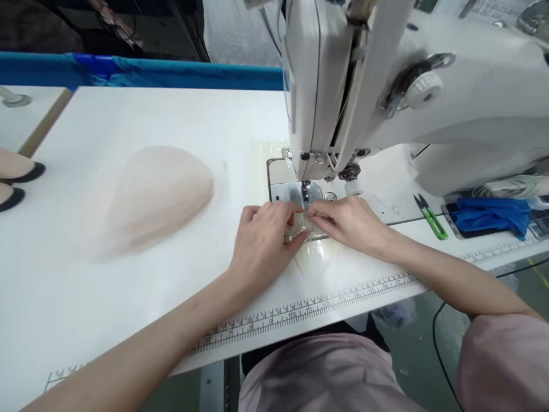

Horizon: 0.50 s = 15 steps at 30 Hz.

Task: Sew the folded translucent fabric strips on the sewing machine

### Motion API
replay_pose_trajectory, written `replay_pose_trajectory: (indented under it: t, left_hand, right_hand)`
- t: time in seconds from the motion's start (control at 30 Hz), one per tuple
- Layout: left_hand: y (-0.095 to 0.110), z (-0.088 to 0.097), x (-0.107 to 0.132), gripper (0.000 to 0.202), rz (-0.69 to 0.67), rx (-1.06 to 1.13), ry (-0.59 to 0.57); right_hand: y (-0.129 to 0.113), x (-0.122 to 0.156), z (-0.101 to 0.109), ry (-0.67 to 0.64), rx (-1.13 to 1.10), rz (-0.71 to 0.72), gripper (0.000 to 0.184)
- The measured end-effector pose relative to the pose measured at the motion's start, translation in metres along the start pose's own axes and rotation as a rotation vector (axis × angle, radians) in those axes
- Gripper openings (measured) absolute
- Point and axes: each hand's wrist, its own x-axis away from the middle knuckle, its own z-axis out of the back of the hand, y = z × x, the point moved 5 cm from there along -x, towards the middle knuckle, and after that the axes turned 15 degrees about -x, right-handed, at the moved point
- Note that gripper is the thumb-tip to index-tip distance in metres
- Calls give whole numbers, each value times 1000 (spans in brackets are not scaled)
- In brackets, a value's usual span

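Both hands are at the needle area of a white sewing machine (315,86), just in front of its presser foot (305,191). My left hand (268,240) rests by the metal needle plate (283,190), thumb and forefinger apart, the other fingers curled down. From the other side, my right hand (347,223) is closed in a pinch close to the left fingertips. What it pinches is too small to make out. Clear shiny film (315,254) covers the table under and around the hands. A sheer beige cup-shaped piece (165,191) lies to the left.
Green thread snips (431,216) lie on the right, beside a phone (457,223) and a blue cloth (493,214). A printed ruler (309,309) follows the table's front edge. Beige pieces with black ends (17,166) enter at the left. Blue fabric (171,72) lines the back edge.
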Motion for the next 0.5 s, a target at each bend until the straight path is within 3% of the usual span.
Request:
replay_pose_trajectory:
  t: [0.23, 0.37, 0.5]
  left_hand:
    - [20, 19, 12, 9, -323, -346, 319]
    - [27, 18, 17, 15, -379, -413, 261]
    - [24, 16, 14, 21, -363, -393, 193]
  right_hand:
    - [6, -4, -5, 43, 197, 9, 25]
    - [4, -3, -4, 59, 422, 54, 26]
    - [-8, 5, 0, 152, 528, 275, 33]
